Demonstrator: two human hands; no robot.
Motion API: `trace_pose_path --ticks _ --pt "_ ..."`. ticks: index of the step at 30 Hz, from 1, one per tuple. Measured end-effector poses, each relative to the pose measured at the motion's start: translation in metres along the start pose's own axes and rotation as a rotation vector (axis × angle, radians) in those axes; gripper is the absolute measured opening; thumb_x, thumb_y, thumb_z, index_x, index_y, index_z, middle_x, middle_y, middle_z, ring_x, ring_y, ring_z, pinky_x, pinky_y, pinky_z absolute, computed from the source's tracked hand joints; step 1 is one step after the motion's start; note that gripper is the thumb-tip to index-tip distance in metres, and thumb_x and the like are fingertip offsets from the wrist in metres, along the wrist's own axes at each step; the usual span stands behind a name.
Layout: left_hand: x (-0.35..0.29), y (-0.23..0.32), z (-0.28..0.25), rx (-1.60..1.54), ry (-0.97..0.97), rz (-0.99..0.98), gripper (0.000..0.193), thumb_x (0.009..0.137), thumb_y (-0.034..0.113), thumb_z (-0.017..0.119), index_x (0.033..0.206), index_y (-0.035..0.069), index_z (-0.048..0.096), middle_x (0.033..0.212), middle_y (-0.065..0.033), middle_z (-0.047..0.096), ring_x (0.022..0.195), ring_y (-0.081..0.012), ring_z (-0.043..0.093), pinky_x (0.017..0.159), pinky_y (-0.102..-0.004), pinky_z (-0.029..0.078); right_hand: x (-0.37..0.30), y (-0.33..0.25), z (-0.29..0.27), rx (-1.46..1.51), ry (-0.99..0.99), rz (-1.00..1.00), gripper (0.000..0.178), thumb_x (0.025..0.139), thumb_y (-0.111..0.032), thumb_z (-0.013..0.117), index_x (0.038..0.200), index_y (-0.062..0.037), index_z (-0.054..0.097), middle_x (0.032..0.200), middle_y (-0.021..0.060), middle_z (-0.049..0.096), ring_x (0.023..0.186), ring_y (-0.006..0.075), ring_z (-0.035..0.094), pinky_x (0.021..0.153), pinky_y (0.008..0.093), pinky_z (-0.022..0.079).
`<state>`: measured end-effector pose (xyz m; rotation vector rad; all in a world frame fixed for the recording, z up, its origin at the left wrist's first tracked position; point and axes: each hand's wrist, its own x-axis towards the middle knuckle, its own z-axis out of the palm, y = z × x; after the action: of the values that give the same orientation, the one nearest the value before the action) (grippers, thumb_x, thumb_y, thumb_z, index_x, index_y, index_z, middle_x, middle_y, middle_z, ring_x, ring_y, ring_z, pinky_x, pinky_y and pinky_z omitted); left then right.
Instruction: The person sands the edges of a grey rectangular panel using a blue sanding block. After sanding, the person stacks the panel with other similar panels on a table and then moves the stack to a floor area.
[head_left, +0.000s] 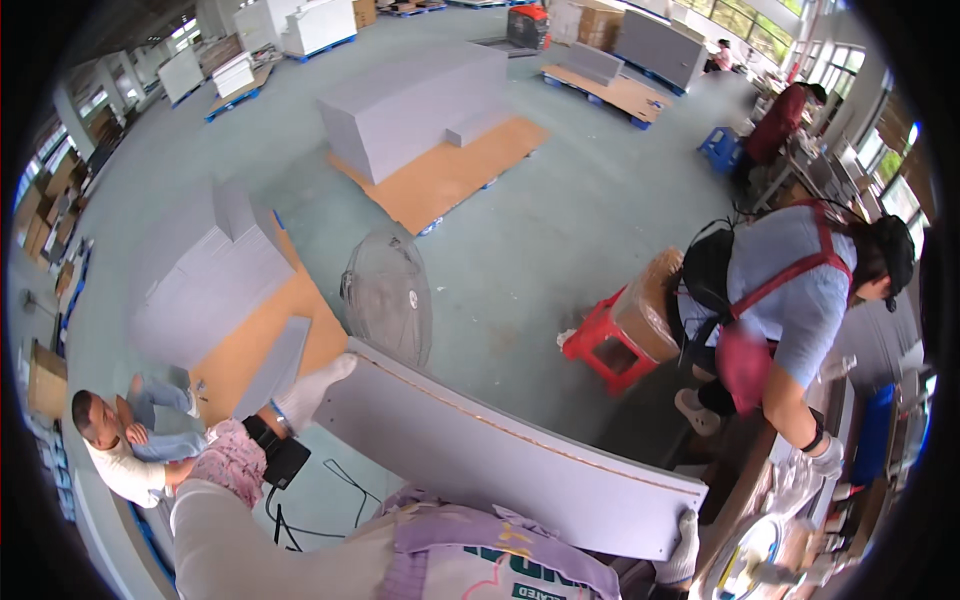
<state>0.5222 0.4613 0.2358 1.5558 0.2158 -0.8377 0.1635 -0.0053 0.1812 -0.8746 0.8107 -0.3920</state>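
Panel (520,460) held at both ends

Slanted across the lower centre, it is gripped at its left end by the left hand (320,388), at its right by the right hand (686,548), fingers closed over the edges. A stool (608,322) is seen right of centre.

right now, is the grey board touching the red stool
Apart: the head view plainly shows a strip of floor between the grey board and the red stool.
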Motion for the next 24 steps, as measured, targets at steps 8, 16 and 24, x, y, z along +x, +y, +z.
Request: trace_pose_path --ticks 8,16,24 --pt "0.034 -0.005 -0.025 -0.192 0.282 0.126 0.062 0.098 0.049 0.048 0.133 -0.001 0.050 0.126 -0.0113 0.059 0.110 -0.0174 0.060 0.094 -0.0299 0.047 0.218 -0.029 0.119 -0.106 -0.258 0.225 0.043 0.093 -0.029 0.061 0.128 -0.0050 0.053 0.115 0.0090 0.063 0.101 0.0230 0.063 0.088 0.0373 0.052" --pt "0.152 0.050 -0.059 -0.400 0.331 0.125 0.059 0.099 0.048 0.045 0.135 0.001 0.047 0.128 -0.0111 0.057 0.113 -0.0184 0.057 0.098 -0.0330 0.045 0.372 -0.082 0.289 -0.246 -0.326 0.312 0.044 0.093 -0.033 0.062 0.125 -0.0035 0.054 0.112 0.0091 0.064 0.098 0.0223 0.064 0.087 0.0364 0.052" --pt "0.251 0.141 -0.061 -0.366 0.541 0.185 0.048 0.100 0.042 0.046 0.122 0.001 0.057 0.110 -0.0081 0.064 0.097 -0.0148 0.062 0.084 -0.0287 0.051 0.536 -0.099 0.415 -0.302 -0.448 0.361 0.045 0.094 -0.035 0.060 0.125 -0.0038 0.054 0.113 0.0099 0.063 0.101 0.0233 0.062 0.088 0.0374 0.052"
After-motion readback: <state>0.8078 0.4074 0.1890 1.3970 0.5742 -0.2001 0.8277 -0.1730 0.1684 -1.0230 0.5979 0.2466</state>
